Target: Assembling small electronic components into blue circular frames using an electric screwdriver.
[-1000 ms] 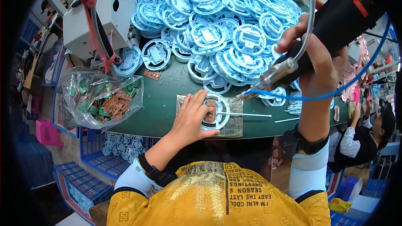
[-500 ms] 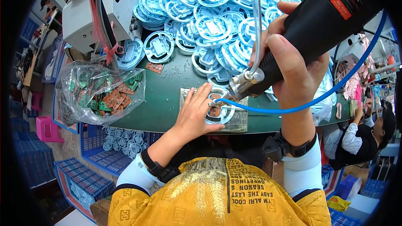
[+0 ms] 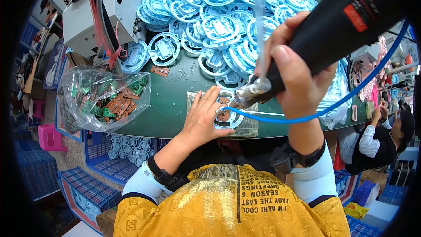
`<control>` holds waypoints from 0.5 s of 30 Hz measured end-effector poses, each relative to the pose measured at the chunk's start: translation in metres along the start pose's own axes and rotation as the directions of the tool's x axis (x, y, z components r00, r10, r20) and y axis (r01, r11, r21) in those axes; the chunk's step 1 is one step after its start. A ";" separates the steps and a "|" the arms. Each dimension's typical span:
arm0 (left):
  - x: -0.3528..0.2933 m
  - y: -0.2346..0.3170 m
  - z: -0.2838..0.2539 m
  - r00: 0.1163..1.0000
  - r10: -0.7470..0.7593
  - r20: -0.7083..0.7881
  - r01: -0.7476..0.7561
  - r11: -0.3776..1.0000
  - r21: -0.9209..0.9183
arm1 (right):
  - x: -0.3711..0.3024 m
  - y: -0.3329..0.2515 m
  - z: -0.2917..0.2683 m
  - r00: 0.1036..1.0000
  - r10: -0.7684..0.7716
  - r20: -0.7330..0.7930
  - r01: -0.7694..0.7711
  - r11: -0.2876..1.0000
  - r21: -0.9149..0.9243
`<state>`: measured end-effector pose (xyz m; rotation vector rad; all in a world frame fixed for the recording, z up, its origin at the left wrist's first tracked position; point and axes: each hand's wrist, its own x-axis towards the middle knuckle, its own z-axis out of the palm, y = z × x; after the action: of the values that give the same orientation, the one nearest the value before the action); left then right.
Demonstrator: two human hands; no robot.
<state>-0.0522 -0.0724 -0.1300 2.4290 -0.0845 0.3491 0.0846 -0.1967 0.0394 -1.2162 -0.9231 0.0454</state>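
Observation:
My right hand (image 3: pixel 302 72) is wrapped round a black electric screwdriver (image 3: pixel 335 30), tilted with its metal nose (image 3: pixel 252 93) pointing down and left. The nose is at a light-blue round plastic frame (image 3: pixel 239 119) with a small brown circuit board (image 3: pixel 223 102) in its middle. The tip's exact contact cannot be made out. My left hand (image 3: pixel 198 116) lies flat over the frame's left side, fingers stretched and thumb apart near its lower rim. Beneath the frame is a clear-taped pad (image 3: pixel 251 127) on the green table (image 3: pixel 171 105). A blue hose (image 3: pixel 302 118) runs from the screwdriver's nose.
A large pile of light-blue frames (image 3: pixel 221 28) fills the table's far side. At left are a clear bag (image 3: pixel 105 98) of green and brown boards and a grey metal box (image 3: pixel 103 11). Loose screws (image 3: pixel 177 77) lie scattered. A co-worker (image 3: pixel 386 136) sits at right.
My right hand and the screwdriver have shifted slightly left and toward me, and the clear tube on it is now blurred. My left hand stays on the frame. The whole view has shifted slightly.

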 end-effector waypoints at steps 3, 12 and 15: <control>-0.001 -0.003 -0.001 1.000 -0.011 0.002 0.011 0.999 -0.031 | 0.001 0.007 0.006 0.997 -0.034 0.064 0.038 0.998 -0.050; -0.016 -0.010 -0.012 0.995 0.041 0.095 -0.047 0.997 0.066 | 0.034 -0.020 0.000 0.995 -0.086 -0.049 0.084 0.996 -0.026; -0.017 -0.014 -0.011 0.994 0.051 0.101 -0.058 0.996 0.070 | 0.028 -0.003 0.011 0.996 -0.060 -0.068 0.054 0.994 -0.093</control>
<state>-0.0685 -0.0548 -0.1352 2.5200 -0.1850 0.2597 0.0943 -0.1761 0.0585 -1.2674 -0.9058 -0.0856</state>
